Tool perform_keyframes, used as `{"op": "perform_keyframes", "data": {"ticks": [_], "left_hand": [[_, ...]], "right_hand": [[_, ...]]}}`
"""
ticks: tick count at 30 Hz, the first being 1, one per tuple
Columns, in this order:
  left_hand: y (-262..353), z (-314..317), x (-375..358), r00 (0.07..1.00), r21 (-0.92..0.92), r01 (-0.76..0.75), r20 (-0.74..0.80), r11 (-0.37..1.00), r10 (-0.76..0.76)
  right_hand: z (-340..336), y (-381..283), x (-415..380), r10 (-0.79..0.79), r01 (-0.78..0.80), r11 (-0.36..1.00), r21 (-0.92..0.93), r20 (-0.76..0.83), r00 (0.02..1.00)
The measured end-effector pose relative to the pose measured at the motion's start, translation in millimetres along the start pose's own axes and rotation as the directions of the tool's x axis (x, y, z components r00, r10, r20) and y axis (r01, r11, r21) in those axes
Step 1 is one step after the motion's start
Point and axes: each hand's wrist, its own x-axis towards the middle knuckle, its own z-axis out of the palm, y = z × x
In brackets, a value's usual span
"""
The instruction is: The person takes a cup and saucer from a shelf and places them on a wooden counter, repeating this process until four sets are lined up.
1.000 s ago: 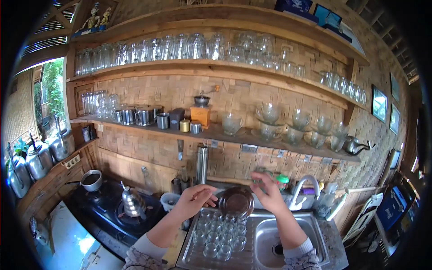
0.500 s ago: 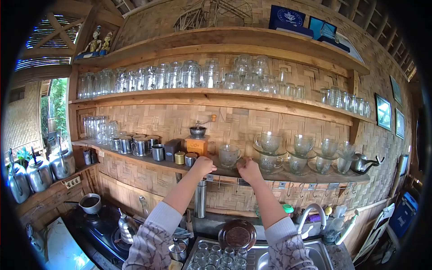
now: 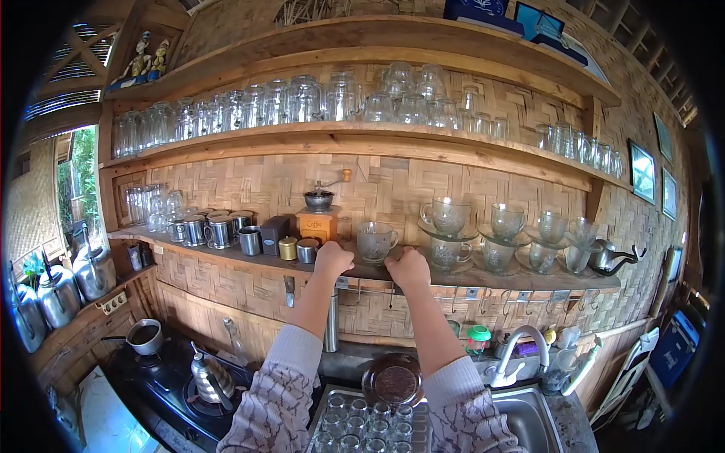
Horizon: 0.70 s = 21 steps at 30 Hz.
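A clear glass cup (image 3: 374, 241) with a patterned side stands upright on the lower wooden shelf (image 3: 453, 276), its handle to the right. My left hand (image 3: 334, 260) is at the shelf's front edge, left of the cup, with fingers curled closed. On the other side, my right hand (image 3: 408, 267) is closed near the cup's base, just below the handle. Whatever the fingertips pinch, if anything, is hidden. Just behind my left hand are a small metal cup (image 3: 307, 251) and a coffee grinder (image 3: 317, 220) with an orange box and crank.
Stacked glass cups on saucers (image 3: 451, 253) stand right of my hands. Metal mugs (image 3: 220, 231) line the left. Hooks (image 3: 504, 303) hang under the shelf edge. Below are upturned glasses (image 3: 362, 426), a brown plate (image 3: 393, 380), a faucet (image 3: 521, 351) and a stove (image 3: 181, 389).
The view has tilted down and shifted slightly, so the shelves appear higher. Both hands and the glass cup keep nearly the same positions relative to each other.
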Motion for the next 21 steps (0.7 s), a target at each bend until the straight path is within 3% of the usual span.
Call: {"op": "perform_keyframes", "data": {"ticks": [3,7,9,12,16,21], "left_hand": [[9,-2,-8,0.992,-0.127,0.120,-0.027,0.985,-0.124],[2,6,-6,0.995,-0.046,0.062,-0.070,0.997,-0.065],[2,14,-8,0.964,-0.141,0.079,-0.240,0.987,-0.111],[4,10,-12,0.974,-0.052,0.032,-0.221,0.998,-0.043],[15,-7,-25,0.987,-0.086,0.065,-0.139,0.994,-0.077],[33,-38,-53,0.991,-0.333,0.108,-0.043,0.937,-0.130]], "right_hand": [[-3,-6,0,0.026,-0.026,1.000,-0.016,0.002,1.000],[-3,-9,1,0.074,-0.073,0.997,-0.022,0.034,0.997],[-1,-8,1,0.066,-0.066,0.998,-0.023,0.024,0.998],[2,-5,-3,0.031,-0.030,0.999,0.019,-0.048,0.998],[4,1,2,0.006,0.005,0.990,0.139,-0.076,0.997],[-6,-2,-2,-0.054,0.079,0.961,0.266,-0.098,0.994]]}}
